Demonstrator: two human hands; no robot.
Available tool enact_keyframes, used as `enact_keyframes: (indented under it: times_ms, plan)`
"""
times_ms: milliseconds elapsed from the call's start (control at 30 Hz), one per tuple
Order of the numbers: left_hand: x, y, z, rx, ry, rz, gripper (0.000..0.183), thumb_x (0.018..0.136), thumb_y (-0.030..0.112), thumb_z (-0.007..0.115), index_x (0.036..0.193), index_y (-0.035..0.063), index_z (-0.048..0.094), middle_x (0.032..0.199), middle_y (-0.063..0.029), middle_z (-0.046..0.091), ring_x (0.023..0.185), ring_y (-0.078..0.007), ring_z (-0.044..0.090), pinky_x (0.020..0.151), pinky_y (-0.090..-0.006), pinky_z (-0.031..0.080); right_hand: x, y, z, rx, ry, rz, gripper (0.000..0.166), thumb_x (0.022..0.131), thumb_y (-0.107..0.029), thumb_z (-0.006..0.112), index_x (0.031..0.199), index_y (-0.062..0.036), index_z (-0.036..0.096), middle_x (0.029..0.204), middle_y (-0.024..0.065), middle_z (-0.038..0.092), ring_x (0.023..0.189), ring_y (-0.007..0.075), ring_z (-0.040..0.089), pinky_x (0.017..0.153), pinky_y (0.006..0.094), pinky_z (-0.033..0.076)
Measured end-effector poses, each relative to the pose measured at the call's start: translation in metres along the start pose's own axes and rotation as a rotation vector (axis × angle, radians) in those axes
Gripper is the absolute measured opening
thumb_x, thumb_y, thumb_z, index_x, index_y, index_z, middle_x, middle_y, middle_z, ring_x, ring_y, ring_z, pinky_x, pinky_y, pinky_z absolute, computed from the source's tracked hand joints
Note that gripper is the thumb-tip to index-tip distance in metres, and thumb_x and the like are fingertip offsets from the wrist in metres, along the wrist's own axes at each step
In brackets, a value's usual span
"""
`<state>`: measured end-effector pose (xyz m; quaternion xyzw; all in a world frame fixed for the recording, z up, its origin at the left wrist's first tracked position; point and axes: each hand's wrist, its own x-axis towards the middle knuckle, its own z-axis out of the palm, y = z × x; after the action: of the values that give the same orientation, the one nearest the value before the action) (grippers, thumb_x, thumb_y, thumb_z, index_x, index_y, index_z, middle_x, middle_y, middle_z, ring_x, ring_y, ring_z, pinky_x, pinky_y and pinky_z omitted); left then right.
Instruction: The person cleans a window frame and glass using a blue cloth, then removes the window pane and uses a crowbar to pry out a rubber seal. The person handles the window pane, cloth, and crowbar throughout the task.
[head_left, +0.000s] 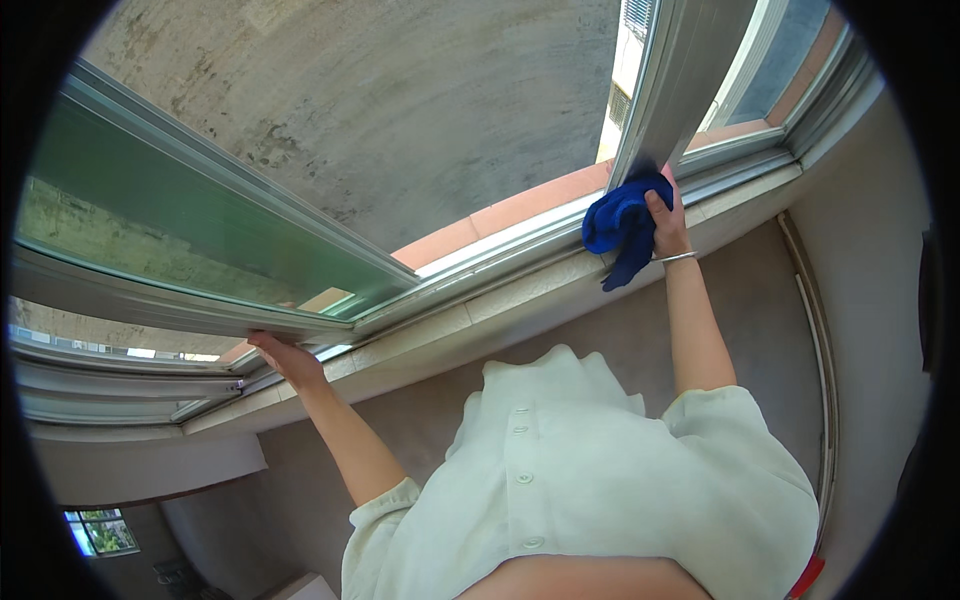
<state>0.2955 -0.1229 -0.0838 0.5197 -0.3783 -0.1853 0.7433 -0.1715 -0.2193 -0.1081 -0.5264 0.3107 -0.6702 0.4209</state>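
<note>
My right hand (670, 214) holds a crumpled blue cloth (626, 221) against the foot of an upright aluminium window stile (675, 90). The cloth's loose end hangs over the inner sill. A metal bangle (679, 256) circles that wrist. On the left, my left hand (292, 364) grips the edge of a sliding window sash (180, 304) near its lower corner. Its fingers are partly hidden there. Green-tinted glass (180, 210) fills the panel beside it. Between the two hands runs the metal window track (487, 259).
A tiled sill (480, 306) lies under the track, with a pinkish outer ledge (480, 229) beyond the opening. Far below outside is a stained concrete surface (420, 97). A wall (862, 285) rises at the right. Behind at lower left is a small window (101, 531).
</note>
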Motion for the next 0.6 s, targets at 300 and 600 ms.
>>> enact_keyframes:
  times_ms: [300,600]
  plan:
    - [0.0,0.016,0.04,-0.147,0.177,0.073,0.058,0.079,0.063,0.045,0.108,0.0123,0.048,0.08,-0.0049,0.056,0.077,-0.0162,0.054,0.071,-0.0294,0.041,0.017,0.019,0.0,-0.1,0.244,-0.028,0.043,0.085,-0.031,0.057,0.109,0.0039,0.051,0.097,0.0029,0.056,0.09,0.0114,0.048,0.081,0.0215,0.036]
    - [-0.024,0.03,0.029,-0.195,0.176,0.037,0.065,0.074,0.064,0.051,0.105,0.0072,0.048,0.081,-0.0045,0.054,0.075,-0.0163,0.054,0.07,-0.0309,0.045,-0.011,-0.014,0.004,0.033,0.282,0.039,0.043,0.086,-0.034,0.056,0.11,0.0005,0.05,0.094,0.0016,0.053,0.084,0.0106,0.047,0.074,0.0214,0.037]
